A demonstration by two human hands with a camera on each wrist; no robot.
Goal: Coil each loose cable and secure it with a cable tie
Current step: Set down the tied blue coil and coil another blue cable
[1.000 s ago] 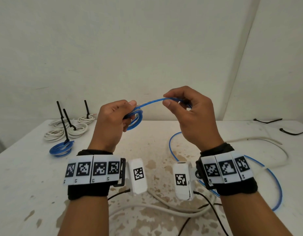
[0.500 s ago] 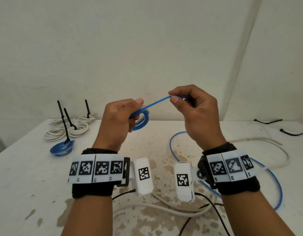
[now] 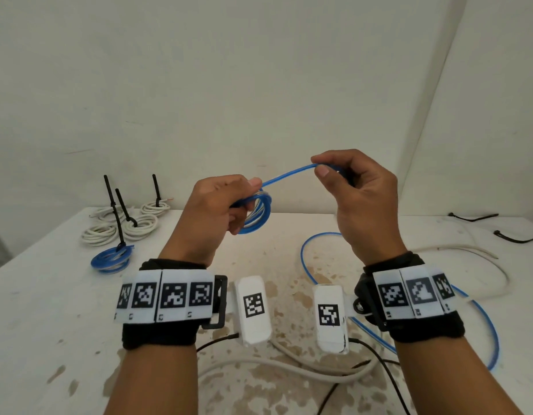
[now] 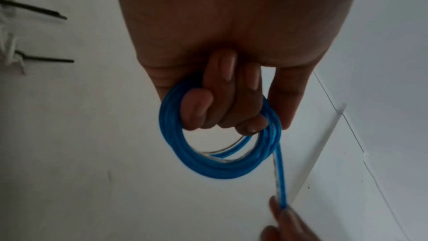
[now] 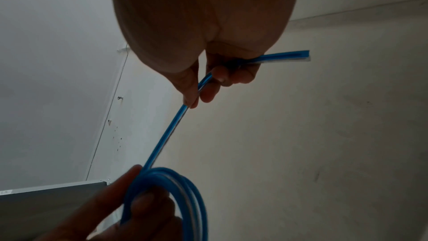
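head view looks down over the table [image 3: 49, 295]; both close wrist views share the blue coil [image 4: 208, 164].

Room: plain off-white walls [image 3: 229, 85], meeting at corner w/ vertical seam [image 3: 439, 100] on right. Furniture: one white table [image 3: 49, 310], top stained w/ brown blotches, butted against back wall. Light: soft, even, no hard shadows. Floor not visible.

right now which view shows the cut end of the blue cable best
The right wrist view: the cut end sticks out past the right hand, bare against the wall. In the head view the right hand hides it; only the stretch to the blue coil shows. The left wrist view shows the coil, not the end.
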